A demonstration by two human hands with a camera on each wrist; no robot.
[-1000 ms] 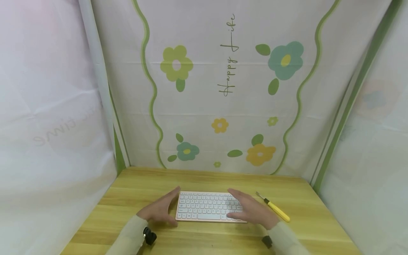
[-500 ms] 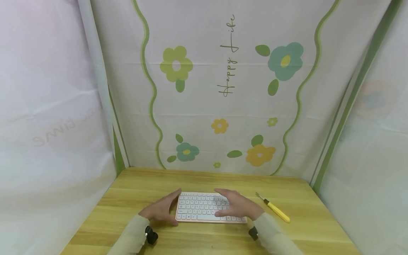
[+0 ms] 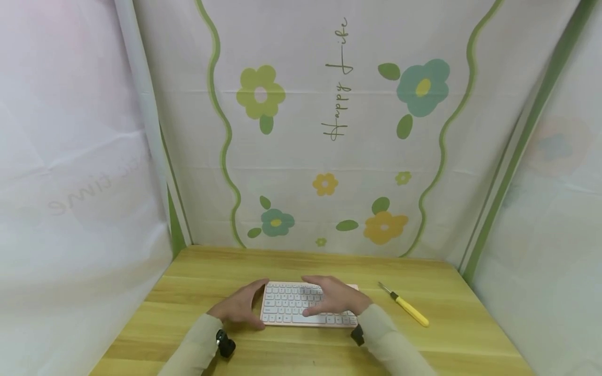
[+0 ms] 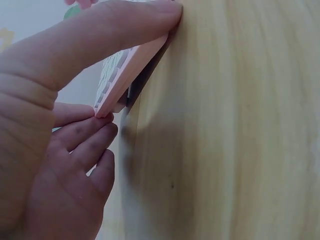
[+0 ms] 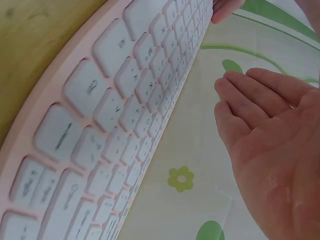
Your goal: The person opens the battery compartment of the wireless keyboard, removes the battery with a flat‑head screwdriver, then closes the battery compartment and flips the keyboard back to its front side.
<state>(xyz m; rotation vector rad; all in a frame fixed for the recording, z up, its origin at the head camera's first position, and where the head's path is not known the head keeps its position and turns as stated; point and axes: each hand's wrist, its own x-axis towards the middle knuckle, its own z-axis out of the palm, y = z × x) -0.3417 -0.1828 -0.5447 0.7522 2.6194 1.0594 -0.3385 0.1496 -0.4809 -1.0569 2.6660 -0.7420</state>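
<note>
A white-keyed keyboard with a pale pink frame (image 3: 287, 304) lies on the wooden table. My left hand (image 3: 239, 304) spans its left end, gripping it between the thumb at the near corner and the fingers at the far corner. In the left wrist view the pink side of the keyboard (image 4: 131, 72) shows between thumb and fingers, with a dark gap beneath it. My right hand (image 3: 335, 296) hovers over the right half of the keys. Its fingers are straight, thumb spread apart, and nothing is held; the right wrist view shows the palm (image 5: 280, 150) apart from the keys.
To the right on the table (image 3: 470, 324) lies a yellow-handled tool (image 3: 410, 309) with a black collar and slim metal shaft, like a screwdriver. White fabric printed with flowers (image 3: 301, 130) hangs behind the table, and white cloth walls (image 3: 84, 235) enclose both sides.
My right hand has moved left over the keyboard, from its right end toward the middle, uncovering the right-end keys. My left hand has stayed at the left end, and the keyboard is nearly unmoved.
</note>
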